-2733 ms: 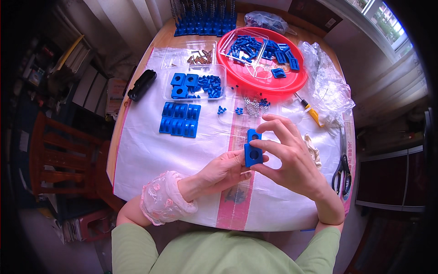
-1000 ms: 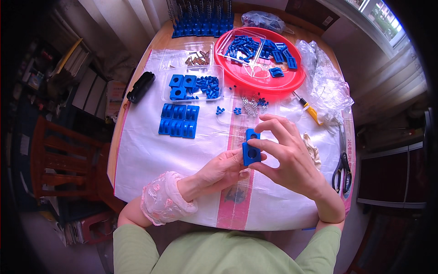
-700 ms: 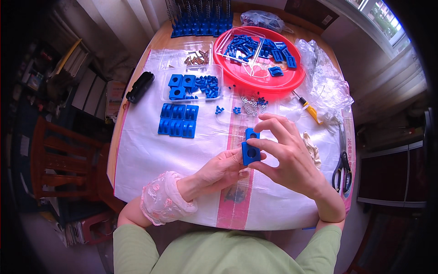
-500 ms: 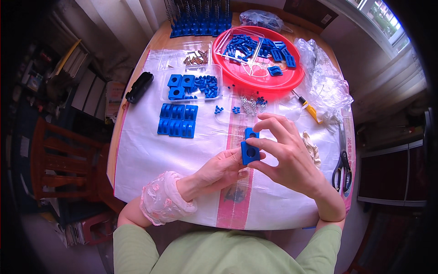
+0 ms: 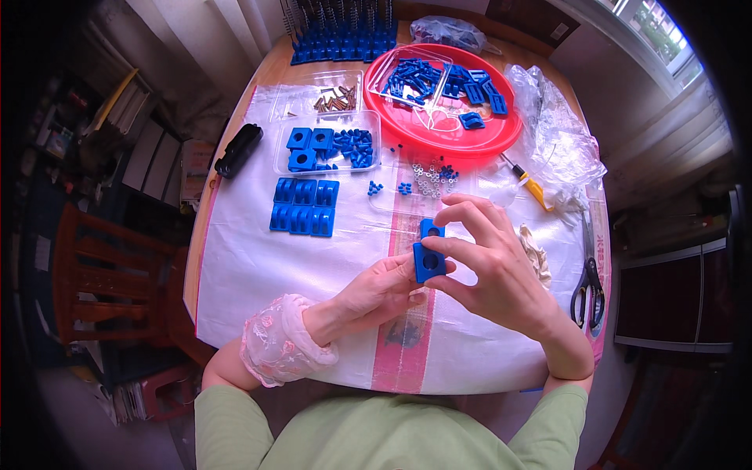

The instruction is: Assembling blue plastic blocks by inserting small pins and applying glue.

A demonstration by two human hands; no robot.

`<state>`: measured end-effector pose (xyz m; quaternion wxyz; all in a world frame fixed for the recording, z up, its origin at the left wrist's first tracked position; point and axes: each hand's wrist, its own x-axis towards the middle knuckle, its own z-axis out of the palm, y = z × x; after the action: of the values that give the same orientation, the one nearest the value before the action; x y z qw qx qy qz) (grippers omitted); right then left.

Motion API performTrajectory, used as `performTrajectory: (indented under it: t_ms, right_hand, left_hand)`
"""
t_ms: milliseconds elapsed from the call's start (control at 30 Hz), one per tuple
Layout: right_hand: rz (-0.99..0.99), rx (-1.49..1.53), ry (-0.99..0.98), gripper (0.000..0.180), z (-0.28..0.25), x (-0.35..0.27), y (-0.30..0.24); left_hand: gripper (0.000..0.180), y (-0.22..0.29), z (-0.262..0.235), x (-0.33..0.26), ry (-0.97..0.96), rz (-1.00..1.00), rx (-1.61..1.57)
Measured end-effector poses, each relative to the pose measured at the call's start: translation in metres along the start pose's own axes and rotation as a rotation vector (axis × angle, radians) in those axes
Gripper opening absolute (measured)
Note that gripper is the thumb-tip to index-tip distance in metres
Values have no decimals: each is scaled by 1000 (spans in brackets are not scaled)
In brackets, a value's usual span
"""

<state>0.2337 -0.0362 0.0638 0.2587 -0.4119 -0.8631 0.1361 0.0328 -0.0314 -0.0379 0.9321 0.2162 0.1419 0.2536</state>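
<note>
With bent fingers of our left hand (image 5: 384, 283) and right hand (image 5: 497, 262), we grip two blue holed pieces (image 5: 430, 265) above white cloth (image 5: 305, 270), which spreads widely leftward until the wooden table edge (image 5: 195, 258).

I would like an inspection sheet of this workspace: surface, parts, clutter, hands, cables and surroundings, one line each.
Surface: white, pink-striped sheet on a wooden table.
Job's things: blue holed parts, held; six blue parts in two rows; clear container and red tray, both holding further blue parts.
Clutter: black-handled scissors, yellow-handled screwdriver, crumpled clear plastic.
Hands: left hand and right hand both hold the blue holed parts.
Cables: nothing seen.
Surroundings: wooden chair at left, window at upper right.
</note>
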Motion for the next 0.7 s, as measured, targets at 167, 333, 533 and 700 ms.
performTrajectory:
  t_ms: [167, 333, 533, 700]
  right_hand:
    - [-3, -3, 1, 37, 0, 0, 0]
    - [-4, -3, 6, 38, 1, 0, 0]
    - [-5, -3, 6, 38, 2, 0, 0]
    - [-7, 1, 15, 38, 2, -1, 0]
  left_hand:
    - [42, -1, -2, 0, 8, 2, 5]
    - [43, 0, 0, 0, 0, 1, 14]
    - [42, 0, -2, 0, 1, -1, 6]
    - [41, 0, -2, 0, 5, -3, -2]
